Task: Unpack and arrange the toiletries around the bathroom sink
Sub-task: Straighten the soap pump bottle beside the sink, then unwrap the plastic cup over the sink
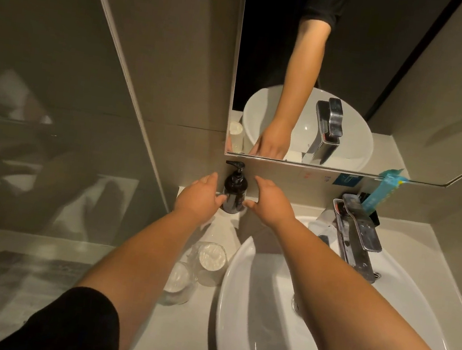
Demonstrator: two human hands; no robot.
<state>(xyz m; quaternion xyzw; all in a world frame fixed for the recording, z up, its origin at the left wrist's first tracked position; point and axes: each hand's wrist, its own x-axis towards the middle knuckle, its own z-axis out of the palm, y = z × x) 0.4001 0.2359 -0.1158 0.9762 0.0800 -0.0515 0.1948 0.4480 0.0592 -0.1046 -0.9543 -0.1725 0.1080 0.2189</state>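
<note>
A dark pump bottle (234, 190) stands upright on the white counter (224, 227), in the back corner left of the sink, against the wall. My left hand (200, 197) presses its lower left side and my right hand (270, 203) its lower right side, thumbs touching the bottle. Between them the bottle is held. A teal tube-like pack (383, 192) leans in a black holder behind the tap.
Two clear glasses (211, 260) (178, 285) stand on the counter under my left forearm. The white basin (259, 310) fills the lower right, with a chrome tap (358, 235) at its back. The mirror (354, 73) above reflects a hand and the basin.
</note>
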